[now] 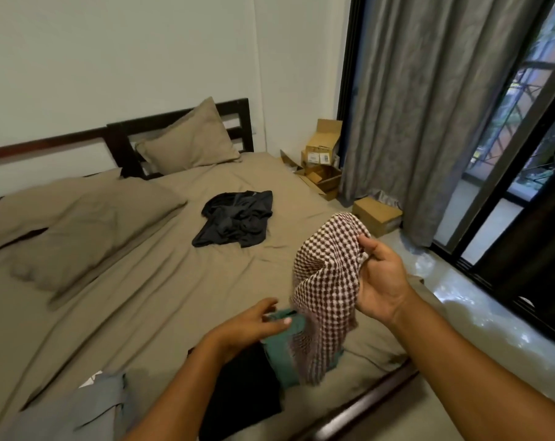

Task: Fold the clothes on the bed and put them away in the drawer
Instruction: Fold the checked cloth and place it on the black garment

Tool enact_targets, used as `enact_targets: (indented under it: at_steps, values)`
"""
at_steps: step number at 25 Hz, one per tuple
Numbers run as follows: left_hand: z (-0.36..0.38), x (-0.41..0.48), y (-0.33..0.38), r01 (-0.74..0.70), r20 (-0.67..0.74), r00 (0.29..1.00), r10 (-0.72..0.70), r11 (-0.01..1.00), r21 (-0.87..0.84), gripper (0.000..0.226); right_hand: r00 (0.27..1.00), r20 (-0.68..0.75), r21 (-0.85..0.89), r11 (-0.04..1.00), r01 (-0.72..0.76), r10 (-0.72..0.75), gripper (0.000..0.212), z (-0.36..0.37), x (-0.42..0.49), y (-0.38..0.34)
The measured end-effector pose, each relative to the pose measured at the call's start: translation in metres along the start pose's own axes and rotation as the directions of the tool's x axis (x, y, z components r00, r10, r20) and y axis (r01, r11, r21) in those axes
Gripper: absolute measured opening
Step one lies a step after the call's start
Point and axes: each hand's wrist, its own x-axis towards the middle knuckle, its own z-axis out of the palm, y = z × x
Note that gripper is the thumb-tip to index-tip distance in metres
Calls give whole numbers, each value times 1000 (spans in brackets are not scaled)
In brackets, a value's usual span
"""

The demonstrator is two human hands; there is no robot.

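My right hand [381,281] grips a brown-and-white checked cloth [327,281] and holds it up above the near edge of the bed [142,297]; the cloth hangs down over a teal garment [284,354]. My left hand [253,323] rests on the teal garment's upper edge with its thumb on the fabric. A black garment [241,393] lies beside the teal one, partly under my left forearm. A grey garment [88,405] is crumpled at the near left. A dark crumpled shirt [238,222] lies in the middle of the bed. No drawer is in view.
Tan pillows [78,218] lie at the head of the bed, under a dark headboard [126,144]. Cardboard boxes [323,160] stand on the floor in the far corner. A grey curtain [429,106] and a dark-framed glass door [524,186] line the right side.
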Motion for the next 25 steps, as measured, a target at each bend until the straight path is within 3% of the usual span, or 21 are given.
enact_targets:
  at_steps: [1, 3, 7, 9, 11, 14, 16, 20, 23, 25]
  values:
    - [18, 5, 9, -117, 43, 992, 121, 990, -85, 61, 999, 23, -11, 1000, -24, 25, 55, 0, -3, 1]
    - [50, 10, 22, -164, 64, 981, 184, 959, -232, 54, 996, 58, -33, 998, -62, 64, 53, -2, -8, 1]
    - [89, 11, 37, -242, -115, 970, 214, 812, -531, 44, 996, 89, -19, 1000, 9, -7, 58, -22, -32, -41]
    - [93, 4, 49, -241, -152, 970, 188, 720, -650, 39, 999, 21, -181, 983, -34, 39, 61, -49, -43, -59]
    - [93, 6, 49, -180, -161, 983, 89, 652, -736, 43, 987, -110, -440, 885, -154, 117, 56, -89, -50, -55]
    - [93, 13, 29, -161, -216, 975, -45, 522, -837, 57, 976, -195, -536, 822, -193, 102, 37, -124, -55, -37]
    - [92, 7, 22, -190, -259, 960, -106, 431, -882, 57, 967, -249, -561, 806, -188, 53, 34, -132, -50, -36]
    - [83, -12, 11, -339, -397, 915, -71, 398, -853, 11, 981, -191, -493, 864, -106, 11, 43, -137, -32, -47]
    - [75, -26, -2, -418, -474, 878, -70, 372, -829, 29, 990, -139, -572, 815, -94, 16, 33, -120, -29, -51]
    - [73, -34, -4, -442, -509, 855, -100, 373, -816, 19, 996, -85, -619, 782, -73, 26, 29, -107, -26, -48]
